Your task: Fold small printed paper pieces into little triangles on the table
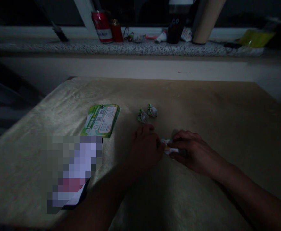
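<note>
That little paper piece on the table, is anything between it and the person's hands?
Nothing visible. The left hand and right hand both pinch the paper piece from either side. The two folded pieces lie beyond, apart from it.

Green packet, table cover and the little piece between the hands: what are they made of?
Green packet: probably printed plastic film or coated paper; flat, slightly glossy, with printed panels.
Table cover: likely vinyl or a satin-like sheet; beige, soft sheen, wrinkles.
Little piece: seemingly a thin printed wrapper, crumpled; too dim to tell paper from foil.
</note>
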`<act>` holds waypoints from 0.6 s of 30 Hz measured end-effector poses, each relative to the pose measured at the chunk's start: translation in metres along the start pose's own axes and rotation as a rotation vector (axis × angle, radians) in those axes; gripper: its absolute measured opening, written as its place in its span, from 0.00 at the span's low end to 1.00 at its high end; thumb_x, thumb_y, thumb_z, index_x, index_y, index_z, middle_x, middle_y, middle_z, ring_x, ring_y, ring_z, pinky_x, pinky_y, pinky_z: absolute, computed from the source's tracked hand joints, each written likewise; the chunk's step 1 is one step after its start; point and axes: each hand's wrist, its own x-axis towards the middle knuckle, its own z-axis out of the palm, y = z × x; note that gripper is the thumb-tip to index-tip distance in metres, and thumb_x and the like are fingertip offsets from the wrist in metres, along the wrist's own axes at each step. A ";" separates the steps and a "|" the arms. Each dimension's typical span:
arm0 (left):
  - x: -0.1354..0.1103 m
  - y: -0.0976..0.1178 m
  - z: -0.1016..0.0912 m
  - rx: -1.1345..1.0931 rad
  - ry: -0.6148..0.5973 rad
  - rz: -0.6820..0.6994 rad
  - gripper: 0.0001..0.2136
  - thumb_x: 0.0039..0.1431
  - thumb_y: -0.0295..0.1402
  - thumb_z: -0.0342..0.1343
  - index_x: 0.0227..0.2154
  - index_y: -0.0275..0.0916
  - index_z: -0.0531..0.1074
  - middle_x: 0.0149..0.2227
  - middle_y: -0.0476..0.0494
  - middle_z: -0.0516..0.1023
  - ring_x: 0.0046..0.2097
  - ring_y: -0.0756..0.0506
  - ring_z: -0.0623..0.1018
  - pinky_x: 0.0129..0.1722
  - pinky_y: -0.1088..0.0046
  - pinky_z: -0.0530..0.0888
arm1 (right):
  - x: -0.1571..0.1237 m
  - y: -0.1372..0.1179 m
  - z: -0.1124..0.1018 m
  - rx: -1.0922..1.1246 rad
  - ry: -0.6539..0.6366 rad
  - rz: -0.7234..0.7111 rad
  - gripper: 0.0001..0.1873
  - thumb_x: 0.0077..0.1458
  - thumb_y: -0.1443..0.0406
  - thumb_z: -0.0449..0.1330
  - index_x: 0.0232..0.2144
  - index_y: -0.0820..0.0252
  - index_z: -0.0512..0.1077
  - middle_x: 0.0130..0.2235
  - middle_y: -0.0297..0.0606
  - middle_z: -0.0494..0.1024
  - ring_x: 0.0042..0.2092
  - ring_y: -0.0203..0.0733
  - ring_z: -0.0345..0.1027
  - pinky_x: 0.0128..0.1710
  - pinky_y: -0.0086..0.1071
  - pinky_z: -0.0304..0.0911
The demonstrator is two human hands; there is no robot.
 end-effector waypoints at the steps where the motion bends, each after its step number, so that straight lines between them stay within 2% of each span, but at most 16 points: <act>1: 0.000 -0.001 0.000 0.002 -0.001 0.007 0.08 0.61 0.37 0.61 0.31 0.39 0.80 0.57 0.35 0.72 0.60 0.33 0.71 0.60 0.47 0.65 | 0.000 0.000 0.000 0.003 -0.007 0.003 0.14 0.56 0.65 0.69 0.45 0.48 0.82 0.47 0.40 0.79 0.50 0.52 0.73 0.50 0.46 0.65; 6: 0.000 -0.002 0.000 0.030 -0.020 0.026 0.10 0.60 0.40 0.61 0.32 0.39 0.80 0.58 0.35 0.71 0.62 0.32 0.70 0.61 0.47 0.64 | -0.001 -0.001 0.001 0.008 -0.011 0.017 0.14 0.57 0.65 0.68 0.46 0.48 0.81 0.48 0.40 0.79 0.51 0.53 0.73 0.51 0.47 0.65; 11: -0.002 0.000 -0.002 0.066 -0.062 0.038 0.19 0.52 0.49 0.67 0.37 0.38 0.80 0.62 0.30 0.69 0.65 0.29 0.67 0.62 0.44 0.63 | -0.001 -0.001 0.001 0.012 -0.007 0.008 0.17 0.56 0.66 0.69 0.48 0.46 0.81 0.47 0.39 0.79 0.50 0.52 0.73 0.50 0.47 0.65; 18: -0.002 0.006 -0.005 0.093 -0.079 0.023 0.18 0.52 0.49 0.67 0.35 0.39 0.79 0.63 0.30 0.68 0.65 0.28 0.67 0.62 0.43 0.63 | -0.001 -0.002 -0.001 0.004 -0.007 -0.001 0.14 0.56 0.66 0.68 0.46 0.48 0.82 0.46 0.40 0.79 0.48 0.51 0.73 0.50 0.46 0.66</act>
